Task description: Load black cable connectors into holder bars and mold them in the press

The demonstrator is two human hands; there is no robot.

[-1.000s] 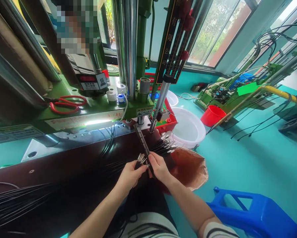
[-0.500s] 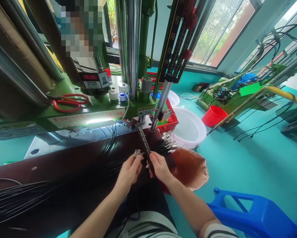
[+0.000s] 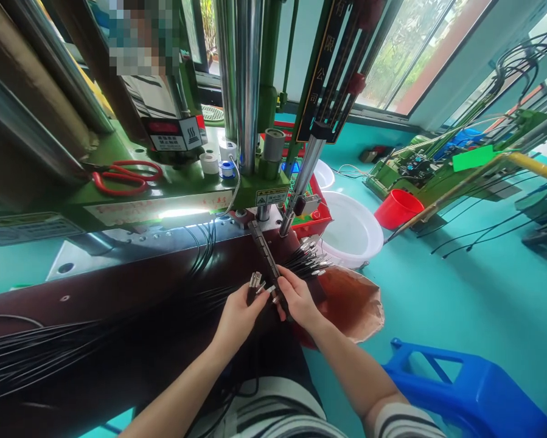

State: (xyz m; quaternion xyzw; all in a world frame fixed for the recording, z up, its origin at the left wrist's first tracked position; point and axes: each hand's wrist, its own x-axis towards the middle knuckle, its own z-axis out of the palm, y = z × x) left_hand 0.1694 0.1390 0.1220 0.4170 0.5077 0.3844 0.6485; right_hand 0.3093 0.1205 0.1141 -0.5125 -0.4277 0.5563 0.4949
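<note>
"Black slotted bar (image 3: 264,250): where do we have it?"

"Over the table (image 3: 163,266), its near end in our right hand (image 3: 300,304), those fingers closed around it, thumb along the side."

"And our left hand (image 3: 233,313)?"

"Closed on a small bunch of silver-tipped leads (image 3: 255,281), tips up; thumb and forefinger pinch narrowly beside the bar. Whether they touch it, we can't tell."

"Which way does the bar point?"

"Long axis away from us, slanting left, far end just beside the green press (image 3: 250,201). Whether that end rests on anything, we can't tell."

"How's our room?"

"Tight on the right: a heap of silver-tipped cables (image 3: 310,260) lies near, then the paper-lined container (image 3: 362,307) past the table's edge. Leftward, bare brown surface runs up to some thin black cables (image 3: 203,249)."
</note>
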